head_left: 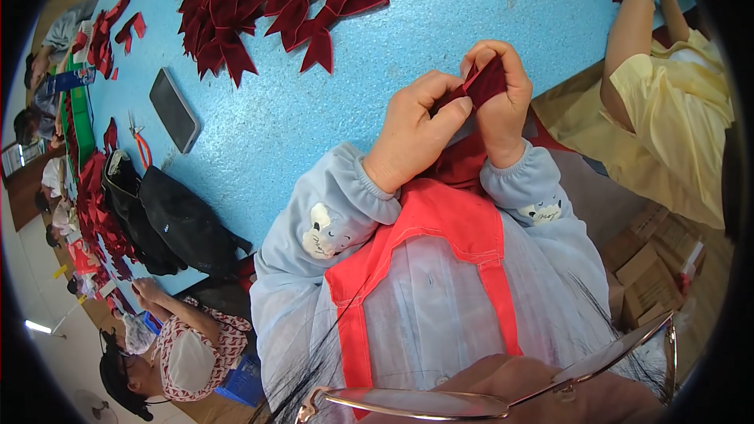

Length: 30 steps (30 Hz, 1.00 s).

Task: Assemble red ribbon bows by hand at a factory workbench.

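Between my two hands is a dark red velvet ribbon bow (pixel 486 85), held up over the near edge of the blue table. My left hand (pixel 420 122) pinches its left side with thumb and fingers. Closed on the bow's right side is my right hand (pixel 505 102), its fingers curled over the top. Part of the bow is hidden behind the fingers. More red fabric (pixel 459 163) shows below my hands, above my red apron (pixel 440 208). Beyond my hands, a heap of finished-looking dark red bows (pixel 224 20) lies beside a few looser bows (pixel 322 12).
A phone (pixel 174 110), orange-handled pliers (pixel 141 148) and a black bag (pixel 184 220) lie on the blue table (pixel 440 0) to the left. More red ribbon (pixel 93 196) is piled past them. A person in yellow (pixel 667 102) sits at right, near cardboard boxes (pixel 650 279). Other people sit along the left.
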### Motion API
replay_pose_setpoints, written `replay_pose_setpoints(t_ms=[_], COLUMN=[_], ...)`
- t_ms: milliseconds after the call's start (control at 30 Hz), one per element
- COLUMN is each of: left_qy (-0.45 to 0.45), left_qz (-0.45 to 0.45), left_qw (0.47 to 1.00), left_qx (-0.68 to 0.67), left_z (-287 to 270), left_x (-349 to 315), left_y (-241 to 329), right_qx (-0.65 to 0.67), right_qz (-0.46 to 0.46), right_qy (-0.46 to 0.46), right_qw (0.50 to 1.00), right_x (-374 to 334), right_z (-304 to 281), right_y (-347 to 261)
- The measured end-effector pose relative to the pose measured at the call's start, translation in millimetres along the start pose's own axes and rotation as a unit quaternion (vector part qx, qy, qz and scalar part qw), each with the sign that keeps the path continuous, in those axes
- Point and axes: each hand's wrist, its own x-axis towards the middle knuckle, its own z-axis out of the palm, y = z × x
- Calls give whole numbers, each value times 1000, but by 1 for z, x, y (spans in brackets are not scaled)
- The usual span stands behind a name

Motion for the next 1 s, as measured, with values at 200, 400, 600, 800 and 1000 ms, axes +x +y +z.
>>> replay_pose_setpoints(t_ms=[200, 400, 600, 800, 1000], left_qy=[31, 173, 107, 60, 10], left_qz=[-18, -87, -123, -177, -173], left_qw=[991, 929, 901, 883, 899], left_qx=[-131, -315, -401, -430, -401], left_z=[6, 5, 6, 13, -2], left_x=[-2, -22, -23, -26, -22], left_y=[3, 10, 1, -5, -8], right_qx=[22, 49, 37, 47, 35], right_qz=[7, 9, -24, -11, -55], right_qy=[61, 152, 196, 228, 181], right_qw=[998, 987, 980, 972, 981], right_x=[4, 7, 4, -2, -10], right_z=[3, 9, 15, 30, 32], right_y=[-2, -3, -7, -8, -12])
